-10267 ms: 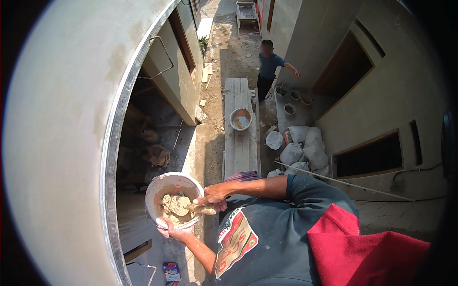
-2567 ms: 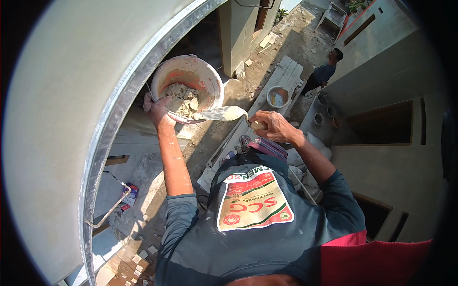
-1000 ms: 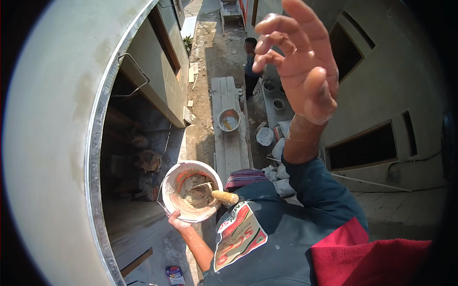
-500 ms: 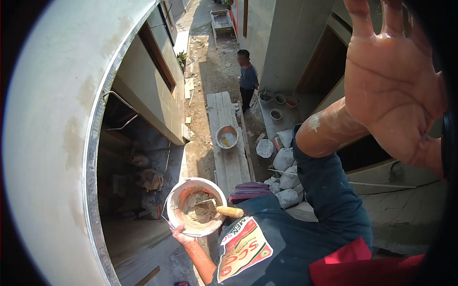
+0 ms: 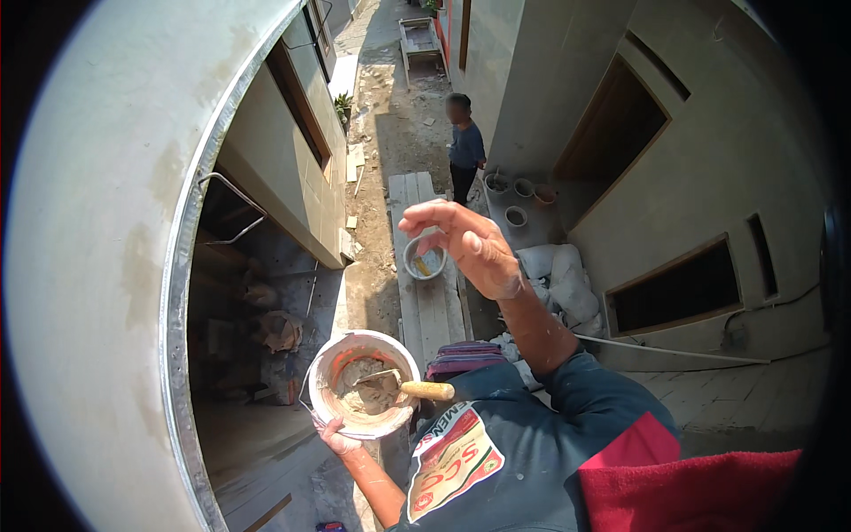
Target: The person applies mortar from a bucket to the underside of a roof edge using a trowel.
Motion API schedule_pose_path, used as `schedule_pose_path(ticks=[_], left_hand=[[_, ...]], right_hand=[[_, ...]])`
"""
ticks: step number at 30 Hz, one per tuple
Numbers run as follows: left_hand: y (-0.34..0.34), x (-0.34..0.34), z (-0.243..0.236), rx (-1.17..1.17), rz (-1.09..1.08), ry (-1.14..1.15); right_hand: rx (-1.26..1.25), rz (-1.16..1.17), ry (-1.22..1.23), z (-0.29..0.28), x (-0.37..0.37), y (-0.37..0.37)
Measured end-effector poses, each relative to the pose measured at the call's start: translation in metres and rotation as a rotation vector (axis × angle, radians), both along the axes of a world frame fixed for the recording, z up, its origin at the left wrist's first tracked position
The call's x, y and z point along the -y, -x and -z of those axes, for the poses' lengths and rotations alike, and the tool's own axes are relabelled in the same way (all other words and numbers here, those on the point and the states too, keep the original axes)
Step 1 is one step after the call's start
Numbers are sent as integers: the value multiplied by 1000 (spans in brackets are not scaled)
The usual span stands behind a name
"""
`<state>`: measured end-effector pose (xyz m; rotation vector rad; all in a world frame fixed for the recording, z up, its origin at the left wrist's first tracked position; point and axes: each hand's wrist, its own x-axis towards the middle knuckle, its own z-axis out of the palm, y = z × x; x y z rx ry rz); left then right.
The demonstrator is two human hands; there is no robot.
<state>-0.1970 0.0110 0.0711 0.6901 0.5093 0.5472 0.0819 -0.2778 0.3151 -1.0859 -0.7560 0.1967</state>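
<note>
A whitish bucket (image 5: 330, 368) is held up by my left hand (image 5: 335, 438), whose fingers grip its near left side. Wet grey mortar (image 5: 377, 401) lies in the bottom of it. A trowel (image 5: 428, 390) rests in the bucket, blade on the mortar and wooden handle poking out over the right rim. The wire bail hangs down on the bucket's left. My right hand (image 5: 474, 248) is raised in the air, holding nothing, its fingers apart and slightly bent. Beneath it in the picture, a small tub (image 5: 409, 259) with something yellow inside stands on long planks (image 5: 421, 310).
A large pale curved surface (image 5: 97, 266) with a metal edge fills the left. Ahead, a person (image 5: 466, 146) stands beside the planks in a rubble-strewn alley. Several small buckets (image 5: 516, 215) and white sacks (image 5: 572, 288) sit to the right. Red cloth (image 5: 700, 488) lies over my clothing.
My right hand has come down and left, from high at the right to over the planks. My left hand and the bucket have hardly moved.
</note>
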Motion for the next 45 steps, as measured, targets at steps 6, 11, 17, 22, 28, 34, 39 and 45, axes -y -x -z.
schedule_pose_path(ticks=[6, 11, 17, 22, 28, 34, 39, 45], left_hand=[[-1, 0, 0, 28, 44, -12], [-7, 6, -7, 35, 39, -40], [-28, 22, -17, 29, 32, -68], [-41, 31, -25, 24, 14, -86], [-48, 24, -26, 17, 71, -122], [-65, 22, -37, 24, 55, -133], [-51, 18, -37, 60, 90, -143], [-45, 24, -52, 113, 95, -98]], right_hand=[[61, -244, 841, 122, -53, 78], [613, -323, 1247, 189, -66, 128], [485, -411, 1338, 184, -62, 112], [382, -400, 1396, 183, -49, 106], [231, -536, 1384, 171, -44, 93], [139, -429, 962, 184, -20, 91], [271, -331, 1108, 161, -8, 109], [288, -281, 1083, 160, 1, 112]])
